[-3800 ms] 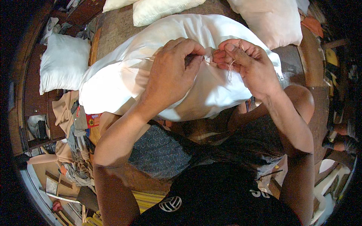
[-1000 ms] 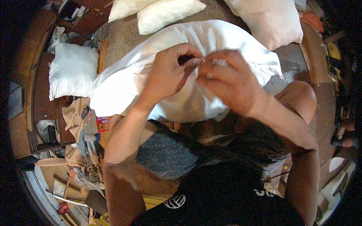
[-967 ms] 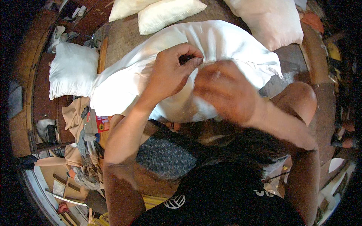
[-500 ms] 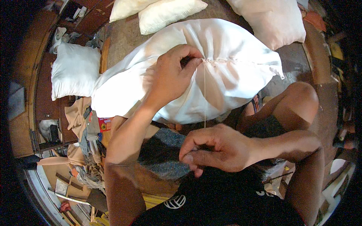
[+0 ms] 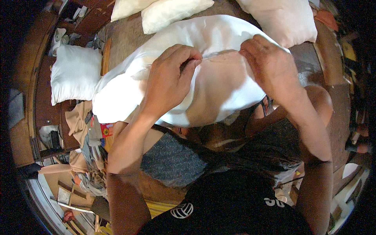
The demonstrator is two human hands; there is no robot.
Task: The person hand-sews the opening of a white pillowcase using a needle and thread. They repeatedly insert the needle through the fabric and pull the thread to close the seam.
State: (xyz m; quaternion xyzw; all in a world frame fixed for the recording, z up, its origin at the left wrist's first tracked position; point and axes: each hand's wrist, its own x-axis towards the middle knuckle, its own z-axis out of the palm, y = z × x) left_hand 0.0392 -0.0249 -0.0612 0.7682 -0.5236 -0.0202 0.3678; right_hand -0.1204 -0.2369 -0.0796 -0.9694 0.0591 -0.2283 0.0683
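A large white stuffed pillow [image 5: 225, 84] lies in front of me, with a seam running along its upper side. My left hand [image 5: 170, 72] is closed, thumb and forefinger pinching the cloth at the left end of that seam. At the seam's right part, my right hand [image 5: 270, 62] is closed with its fingertips pressed together on the cloth. Between the two hands the seam is drawn out fairly straight. Any needle or thread in my right fingers is too small or hidden to make out.
Two cream pillows [image 5: 176, 15] lie at the far edge, and a pale pink-white pillow [image 5: 286, 21] at the far right. A small white pillow [image 5: 75, 74] rests at the left. Crumpled cloths [image 5: 80, 121] and scraps lie left of my knees.
My right hand has moved from near my lap up to the pillow's seam. The taut thread that ran down to it no longer shows. The gathered cloth is now spread flatter between my hands.
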